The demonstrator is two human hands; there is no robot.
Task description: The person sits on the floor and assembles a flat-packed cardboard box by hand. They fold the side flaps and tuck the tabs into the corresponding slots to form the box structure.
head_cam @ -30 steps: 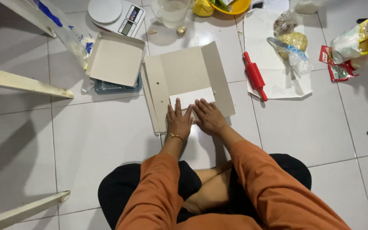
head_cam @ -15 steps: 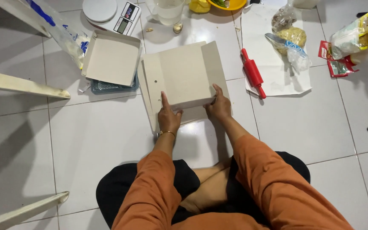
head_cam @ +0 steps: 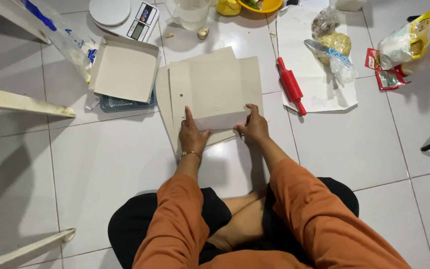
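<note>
Step in hand, as I read it: folding a flat cardboard box blank (head_cam: 210, 89) on the tile floor, just in front of the crossed legs. Left hand (head_cam: 191, 137) lies flat w/ fingers together, pinning the blank's near-left edge. Right hand (head_cam: 255, 125) curls its fingers on the near-right edge, lifting a flap.

Next move prob. needs the flap creased straight along the score line, both hands even.

Left of the blank: a made-up box tray (head_cam: 125, 69). Right of it: a red rolling pin (head_cam: 291, 85). Blank's underside hidden; items past its far edge are cut off.
</note>
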